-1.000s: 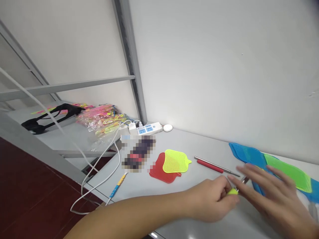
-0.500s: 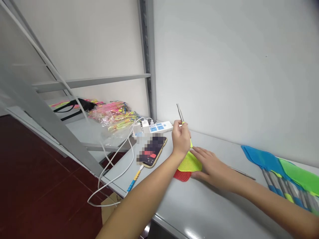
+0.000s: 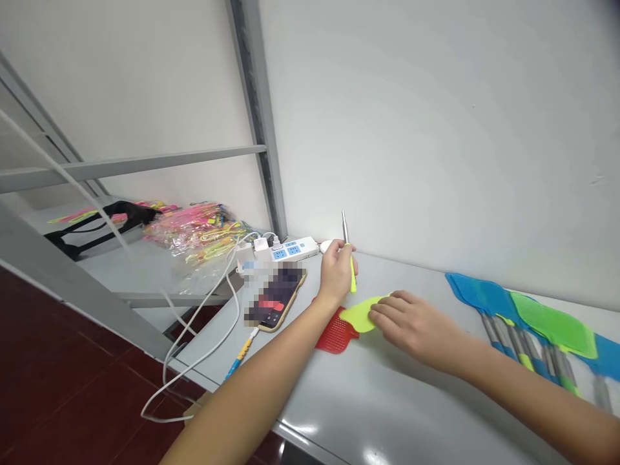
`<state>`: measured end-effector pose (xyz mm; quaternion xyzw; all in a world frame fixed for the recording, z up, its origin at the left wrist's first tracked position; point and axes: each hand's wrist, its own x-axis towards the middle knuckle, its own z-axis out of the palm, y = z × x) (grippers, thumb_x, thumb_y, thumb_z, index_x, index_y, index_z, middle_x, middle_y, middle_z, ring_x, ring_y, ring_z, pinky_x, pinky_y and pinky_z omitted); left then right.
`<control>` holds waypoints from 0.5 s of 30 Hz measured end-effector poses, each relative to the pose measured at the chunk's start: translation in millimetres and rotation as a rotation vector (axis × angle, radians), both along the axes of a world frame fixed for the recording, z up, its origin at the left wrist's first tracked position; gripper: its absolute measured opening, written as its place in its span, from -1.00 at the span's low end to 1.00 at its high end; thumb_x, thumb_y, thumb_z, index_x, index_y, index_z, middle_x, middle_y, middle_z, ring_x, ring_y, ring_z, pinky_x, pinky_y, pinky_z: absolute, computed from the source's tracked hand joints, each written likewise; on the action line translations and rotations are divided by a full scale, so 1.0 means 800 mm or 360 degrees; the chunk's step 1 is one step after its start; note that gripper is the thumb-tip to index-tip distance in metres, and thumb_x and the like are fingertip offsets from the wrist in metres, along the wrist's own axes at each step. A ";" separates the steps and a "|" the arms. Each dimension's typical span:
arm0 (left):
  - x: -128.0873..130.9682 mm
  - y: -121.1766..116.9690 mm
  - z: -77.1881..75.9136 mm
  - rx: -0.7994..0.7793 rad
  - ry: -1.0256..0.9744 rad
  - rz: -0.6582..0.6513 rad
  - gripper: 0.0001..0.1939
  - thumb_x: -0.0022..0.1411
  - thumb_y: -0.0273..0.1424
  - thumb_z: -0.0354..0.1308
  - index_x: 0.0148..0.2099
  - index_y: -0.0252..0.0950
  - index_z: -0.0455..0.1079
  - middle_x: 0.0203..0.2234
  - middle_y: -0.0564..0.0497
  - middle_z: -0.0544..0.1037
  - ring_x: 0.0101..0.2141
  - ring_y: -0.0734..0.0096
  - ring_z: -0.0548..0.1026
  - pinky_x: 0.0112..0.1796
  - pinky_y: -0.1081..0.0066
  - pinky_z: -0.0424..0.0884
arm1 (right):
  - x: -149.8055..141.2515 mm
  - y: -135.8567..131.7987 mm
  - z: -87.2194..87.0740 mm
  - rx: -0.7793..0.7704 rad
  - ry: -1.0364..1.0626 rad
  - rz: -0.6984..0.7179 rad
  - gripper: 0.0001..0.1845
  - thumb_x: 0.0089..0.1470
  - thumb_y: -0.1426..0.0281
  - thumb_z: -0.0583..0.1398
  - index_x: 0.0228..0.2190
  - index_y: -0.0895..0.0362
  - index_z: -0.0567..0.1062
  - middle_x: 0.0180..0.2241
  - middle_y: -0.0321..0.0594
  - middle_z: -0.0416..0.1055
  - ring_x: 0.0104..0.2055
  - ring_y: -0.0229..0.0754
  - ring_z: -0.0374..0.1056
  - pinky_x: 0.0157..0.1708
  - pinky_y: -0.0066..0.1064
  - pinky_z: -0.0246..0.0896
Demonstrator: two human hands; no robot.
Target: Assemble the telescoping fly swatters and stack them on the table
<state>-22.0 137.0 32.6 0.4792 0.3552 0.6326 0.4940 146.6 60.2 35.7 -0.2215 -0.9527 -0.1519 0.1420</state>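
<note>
My left hand (image 3: 338,271) is closed around a telescopic handle (image 3: 345,229), its silver tube pointing up and its yellow-green grip end pointing down. In my right hand (image 3: 411,323) is a yellow-green fly swatter head (image 3: 361,314), pinched by its right side and tilted up off the table. The head and the handle are apart. Beneath and to the left, a red fly swatter head (image 3: 336,332) lies flat, partly covered by my left forearm and the yellow-green head.
To the right lie blue fly swatters (image 3: 477,294) and a green fly swatter (image 3: 552,323) with grey handles. A phone (image 3: 283,297), a power strip (image 3: 295,250) and looping white cables (image 3: 237,290) are on the left. Bagged colourful items (image 3: 194,226) sit beyond a metal frame (image 3: 265,129).
The yellow-green head has been tilted up and drawn away from the handle's lower end by my right hand, uncovering more of the red head. The view has turned right.
</note>
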 end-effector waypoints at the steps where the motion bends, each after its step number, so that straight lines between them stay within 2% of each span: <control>1: 0.003 -0.004 0.001 -0.0027 -0.0023 -0.0026 -0.79 0.26 -0.20 0.01 -0.30 -0.23 0.21 -0.76 0.22 0.26 -0.76 0.58 0.18 -0.69 0.57 0.11 | 0.012 -0.007 0.008 0.0001 0.0108 -0.0020 -0.80 0.21 0.59 0.04 -0.22 0.14 0.42 -0.24 -0.09 0.52 -0.16 -0.12 0.44 -0.11 -0.20 0.30; 3: 0.011 -0.016 0.004 -0.0087 -0.0061 -0.0095 -0.73 0.28 -0.13 -0.03 -0.30 -0.23 0.21 -0.75 0.21 0.25 -0.77 0.58 0.16 -0.71 0.56 0.11 | 0.040 -0.021 0.022 -0.0046 0.0417 -0.0127 -0.86 0.20 0.56 0.09 -0.25 0.10 0.39 -0.25 -0.15 0.52 -0.15 -0.14 0.43 -0.14 -0.25 0.31; 6: 0.029 -0.046 0.004 -0.0197 -0.0057 -0.0336 -0.67 0.30 -0.06 -0.05 -0.29 -0.22 0.22 -0.75 0.22 0.24 -0.79 0.56 0.15 -0.72 0.54 0.14 | 0.086 -0.041 0.029 -0.0202 0.0953 -0.0470 -0.89 0.12 0.48 0.20 -0.31 0.05 0.37 -0.24 -0.20 0.51 -0.20 -0.15 0.45 -0.30 -0.36 0.35; 10: 0.053 -0.094 -0.006 -0.0354 0.0164 -0.0843 -0.69 0.34 -0.08 -0.07 -0.27 -0.21 0.21 -0.75 0.21 0.26 -0.78 0.53 0.18 -0.74 0.54 0.15 | 0.140 -0.056 0.012 -0.0533 0.1564 -0.1023 -0.89 0.03 0.31 0.29 -0.41 0.02 0.44 -0.27 -0.23 0.52 -0.25 -0.08 0.46 -0.35 -0.31 0.37; 13: 0.063 -0.119 -0.016 -0.0571 0.0430 -0.1169 -0.73 0.34 -0.14 -0.08 -0.29 -0.22 0.21 -0.74 0.20 0.27 -0.77 0.54 0.16 -0.75 0.55 0.13 | 0.164 -0.058 -0.005 -0.0858 0.2106 -0.1420 -0.75 -0.04 0.17 0.34 -0.35 0.03 0.51 -0.32 -0.26 0.53 -0.33 -0.08 0.46 -0.39 -0.32 0.37; 14: 0.065 -0.123 -0.019 -0.0624 0.0505 -0.1283 -0.74 0.33 -0.17 -0.07 -0.30 -0.24 0.22 -0.73 0.19 0.29 -0.76 0.56 0.16 -0.74 0.56 0.13 | 0.169 -0.057 -0.009 -0.0955 0.2344 -0.1436 -0.69 -0.05 0.15 0.35 -0.30 0.04 0.53 -0.28 -0.25 0.54 -0.32 -0.08 0.46 -0.40 -0.34 0.38; 15: 0.067 -0.126 -0.021 -0.0702 0.0578 -0.1407 -0.75 0.33 -0.18 -0.06 -0.31 -0.24 0.23 -0.72 0.18 0.31 -0.75 0.55 0.16 -0.75 0.56 0.12 | 0.173 -0.057 -0.012 -0.1127 0.2588 -0.1350 -0.66 -0.03 0.13 0.34 -0.24 0.04 0.53 -0.22 -0.24 0.54 -0.29 -0.08 0.47 -0.39 -0.34 0.40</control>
